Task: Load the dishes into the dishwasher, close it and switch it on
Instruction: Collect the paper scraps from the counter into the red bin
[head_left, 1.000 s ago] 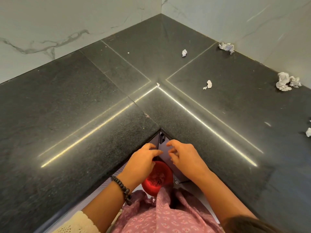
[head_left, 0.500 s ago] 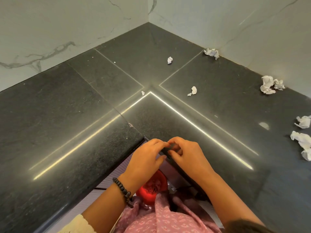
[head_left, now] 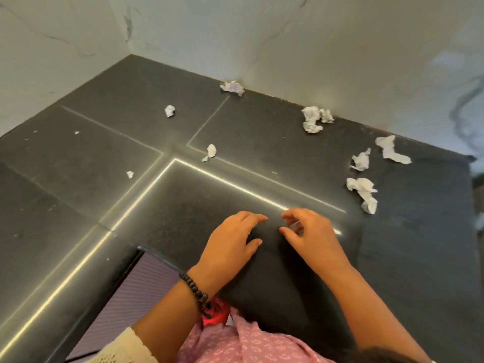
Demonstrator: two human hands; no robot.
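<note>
No brand, label or writing can be read anywhere. Both hands hover over the dark stone countertop (head_left: 78, 205), just beyond its inner corner, close together but not touching. The left hand (head_left: 230, 247) has fingers relaxed and nearly straight, holding nothing; a beaded bracelet (head_left: 195, 290) circles its wrist. The right hand (head_left: 309, 237) has loosely curled fingers, also holding nothing. Below the countertop's edge, under the left wrist, a bit of a red dish (head_left: 214, 317) shows; the dishwasher cannot be made out. Crumpled paper scraps (head_left: 313, 119) lie farther back on the countertop near the wall.
</note>
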